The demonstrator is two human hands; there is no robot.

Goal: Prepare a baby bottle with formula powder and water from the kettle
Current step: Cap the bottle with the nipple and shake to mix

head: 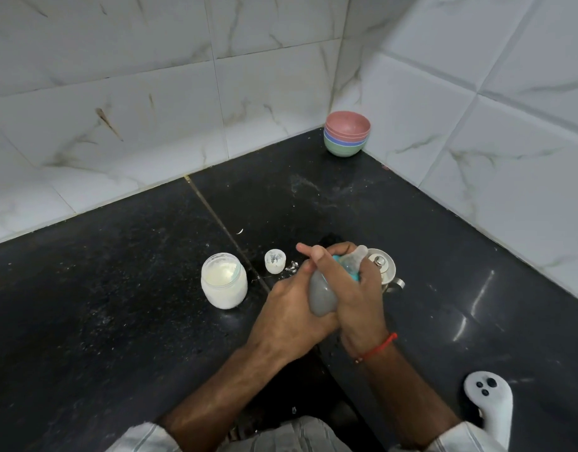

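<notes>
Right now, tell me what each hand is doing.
Left hand: grips the baby bottle around its body.
Right hand: grips the bottle's teal collar near the teat.

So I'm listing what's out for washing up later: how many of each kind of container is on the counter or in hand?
Bowls, stacked: 4
Powder jar: 1
Small cup: 1
Baby bottle: 1
Kettle: 1
Total: 8

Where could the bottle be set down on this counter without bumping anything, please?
Bare counter lies left of the powder jar, and between the stacked bowls and the hands. It is crowded around the jar, small cup and steel kettle, close beside the bottle.
</notes>
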